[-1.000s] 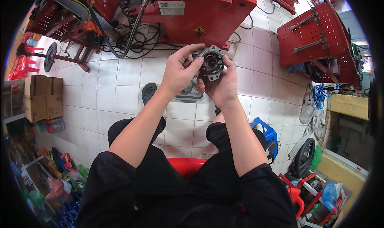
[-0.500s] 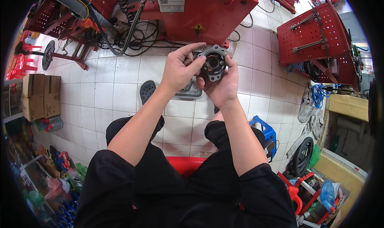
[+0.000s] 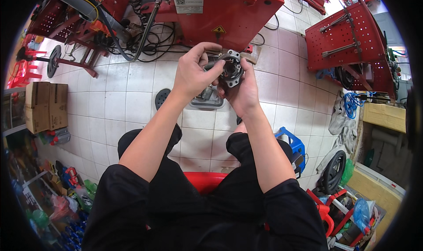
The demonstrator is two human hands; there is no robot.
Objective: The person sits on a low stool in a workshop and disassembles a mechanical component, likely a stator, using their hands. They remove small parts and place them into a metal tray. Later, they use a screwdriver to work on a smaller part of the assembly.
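Note:
Both hands hold up a round metal housing (image 3: 234, 77), with bolt ears on its rim and a dark hollow inside; it looks like a motor end part. My left hand (image 3: 192, 72) grips its left side, with the thumb at the opening and the index finger stretched over the top. My right hand (image 3: 245, 89) supports it from the right and below, thumb on the rim. Its open face is tilted to the right. Fingers hide its back and left side. Below the hands, a grey tray (image 3: 207, 105) with metal parts lies on the floor, partly covered by them.
A red machine (image 3: 224, 19) stands ahead, with black cables (image 3: 154, 41) on the tiles beside it. A red perforated tool panel (image 3: 348, 44) is at the right. Cardboard boxes (image 3: 46, 106) stand left; a blue stand (image 3: 293, 149) is by my right knee. A grey clog (image 3: 162, 99) shows near the tray.
The housing has turned in my hands: its open face pointed toward me before and now tilts to the right. My left hand has shifted slightly left and up.

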